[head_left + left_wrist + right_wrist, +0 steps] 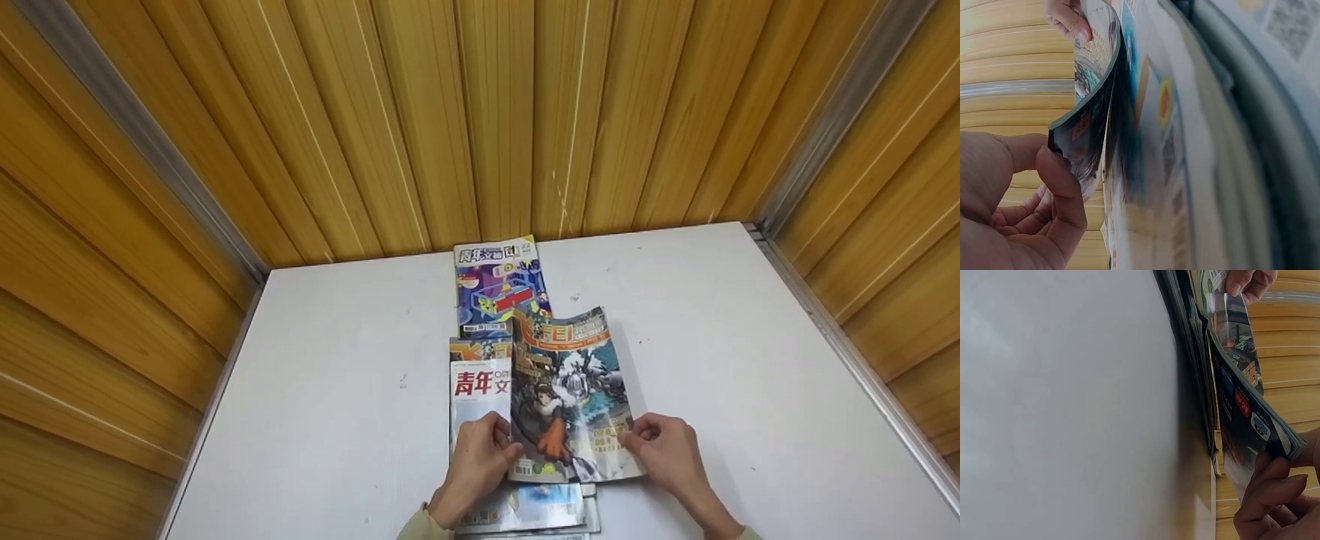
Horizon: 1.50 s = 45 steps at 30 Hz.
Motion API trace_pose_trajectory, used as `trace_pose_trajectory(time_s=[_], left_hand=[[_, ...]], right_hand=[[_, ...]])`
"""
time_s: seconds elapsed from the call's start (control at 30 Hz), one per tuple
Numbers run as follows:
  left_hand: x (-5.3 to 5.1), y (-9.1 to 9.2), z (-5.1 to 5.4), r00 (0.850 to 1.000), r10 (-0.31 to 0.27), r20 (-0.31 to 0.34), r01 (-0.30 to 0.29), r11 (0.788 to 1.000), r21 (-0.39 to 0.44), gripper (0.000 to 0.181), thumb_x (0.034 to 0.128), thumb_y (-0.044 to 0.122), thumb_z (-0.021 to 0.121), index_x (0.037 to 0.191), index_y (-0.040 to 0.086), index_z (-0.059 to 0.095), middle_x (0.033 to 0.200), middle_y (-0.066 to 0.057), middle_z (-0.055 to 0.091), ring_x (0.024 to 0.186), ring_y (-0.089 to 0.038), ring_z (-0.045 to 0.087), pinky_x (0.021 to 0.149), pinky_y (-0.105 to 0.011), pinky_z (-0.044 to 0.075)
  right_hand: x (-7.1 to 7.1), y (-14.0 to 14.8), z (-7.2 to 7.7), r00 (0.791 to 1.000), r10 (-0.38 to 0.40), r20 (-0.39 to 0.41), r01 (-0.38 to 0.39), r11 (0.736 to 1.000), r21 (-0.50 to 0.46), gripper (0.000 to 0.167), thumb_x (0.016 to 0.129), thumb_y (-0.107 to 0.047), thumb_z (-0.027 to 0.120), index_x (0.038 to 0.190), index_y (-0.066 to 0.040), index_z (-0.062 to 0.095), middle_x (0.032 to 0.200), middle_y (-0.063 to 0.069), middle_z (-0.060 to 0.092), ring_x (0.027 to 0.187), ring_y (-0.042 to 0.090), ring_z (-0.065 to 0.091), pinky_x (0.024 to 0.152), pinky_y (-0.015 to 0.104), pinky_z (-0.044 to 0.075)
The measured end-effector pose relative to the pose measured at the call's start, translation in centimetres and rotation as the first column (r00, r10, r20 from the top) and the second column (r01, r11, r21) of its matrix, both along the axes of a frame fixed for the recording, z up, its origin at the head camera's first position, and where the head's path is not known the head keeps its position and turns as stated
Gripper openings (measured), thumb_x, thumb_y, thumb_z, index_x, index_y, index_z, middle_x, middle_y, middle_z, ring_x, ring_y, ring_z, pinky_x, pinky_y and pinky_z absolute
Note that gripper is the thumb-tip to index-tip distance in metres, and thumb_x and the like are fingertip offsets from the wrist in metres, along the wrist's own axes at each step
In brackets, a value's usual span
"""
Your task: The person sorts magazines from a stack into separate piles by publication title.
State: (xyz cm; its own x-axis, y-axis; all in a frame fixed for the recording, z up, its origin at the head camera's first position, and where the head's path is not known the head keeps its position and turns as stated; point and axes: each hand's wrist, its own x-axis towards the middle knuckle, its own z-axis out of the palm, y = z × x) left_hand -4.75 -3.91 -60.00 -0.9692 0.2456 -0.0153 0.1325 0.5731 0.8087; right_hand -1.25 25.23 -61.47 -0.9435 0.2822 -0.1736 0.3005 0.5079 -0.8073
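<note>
A magazine (574, 397) with a dark illustrated cover and orange title is raised above other magazines, its pages bowed. My left hand (480, 461) pinches its left edge, low down. On the opposite edge my right hand (667, 454) pinches it between thumb and fingers. In the left wrist view the left hand (1027, 197) grips a cover corner; the right wrist view has the right hand (1278, 495) on the other side edge. Beneath lies a magazine with a red title (480, 386), partly hidden by the raised one.
A purple magazine (499, 285) lies at the back of the white table (337, 397), near the yellow wood-look wall (495, 112). More magazines (544, 506) overlap in a column toward the front edge. Similar walls stand left and right.
</note>
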Motion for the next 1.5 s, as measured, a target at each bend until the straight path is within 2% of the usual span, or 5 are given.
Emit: trace_pose_trajectory(time_s=[0.47, 0.73, 0.9, 1.23, 1.5], left_hand=[[-2.2, 1.4, -0.9, 0.994, -0.063, -0.091, 0.064, 0.998, 0.008, 0.016, 0.0824, 0.004, 0.083, 0.087, 0.007, 0.068, 0.07, 0.005, 0.061, 0.06, -0.002, 0.048, 0.057, -0.021, 0.041], [-4.7, 2.6, -4.3, 0.974, -0.09, -0.207, 0.093, 0.996, 0.005, 0.017, 0.0808, 0.008, 0.082, 0.086, 0.01, 0.066, 0.068, 0.006, 0.061, 0.059, -0.005, 0.05, 0.053, -0.024, 0.04], [-5.5, 3.1, -2.5, 0.978, -0.131, -0.164, 0.136, 0.991, 0.016, 0.015, 0.0827, 0.007, 0.083, 0.088, 0.008, 0.068, 0.07, 0.001, 0.065, 0.062, -0.008, 0.055, 0.056, -0.025, 0.044], [-8.9, 5.0, -5.9, 0.986, -0.111, -0.123, 0.106, 0.993, -0.043, 0.02, 0.0824, 0.016, 0.086, 0.084, 0.016, 0.066, 0.068, 0.008, 0.06, 0.059, -0.005, 0.05, 0.055, -0.023, 0.04], [-10.9, 5.9, -5.8, 0.986, -0.103, -0.13, 0.094, 0.993, -0.074, 0.02, 0.0796, 0.018, 0.088, 0.084, 0.015, 0.068, 0.07, 0.006, 0.065, 0.061, -0.007, 0.055, 0.056, -0.024, 0.044]], right_hand=[[-0.5, 1.5, -0.3, 0.998, -0.033, -0.055, 0.034, 0.999, 0.021, 0.011, 0.09, -0.009, 0.083, 0.083, -0.003, 0.075, 0.069, 0.002, 0.066, 0.065, 0.014, 0.055, 0.061, 0.023, 0.04], [-1.2, 2.7, 0.2, 0.995, -0.044, -0.087, 0.047, 0.998, 0.036, 0.011, 0.091, -0.008, 0.082, 0.085, -0.002, 0.075, 0.072, 0.004, 0.067, 0.068, 0.014, 0.056, 0.063, 0.023, 0.041], [-1.6, 3.2, 0.0, 0.993, -0.056, -0.105, 0.062, 0.997, 0.048, 0.011, 0.091, -0.008, 0.082, 0.085, -0.001, 0.076, 0.072, 0.004, 0.068, 0.069, 0.014, 0.056, 0.064, 0.023, 0.042], [-2.5, 4.5, -0.5, 0.99, -0.068, -0.123, 0.076, 0.995, 0.061, 0.011, 0.091, -0.009, 0.081, 0.087, 0.0, 0.076, 0.072, 0.005, 0.067, 0.069, 0.016, 0.056, 0.064, 0.024, 0.042], [-4.2, 5.4, -0.1, 0.987, -0.056, -0.148, 0.065, 0.996, 0.056, 0.011, 0.091, -0.007, 0.079, 0.085, 0.001, 0.075, 0.07, 0.003, 0.066, 0.067, 0.015, 0.056, 0.062, 0.024, 0.042]])
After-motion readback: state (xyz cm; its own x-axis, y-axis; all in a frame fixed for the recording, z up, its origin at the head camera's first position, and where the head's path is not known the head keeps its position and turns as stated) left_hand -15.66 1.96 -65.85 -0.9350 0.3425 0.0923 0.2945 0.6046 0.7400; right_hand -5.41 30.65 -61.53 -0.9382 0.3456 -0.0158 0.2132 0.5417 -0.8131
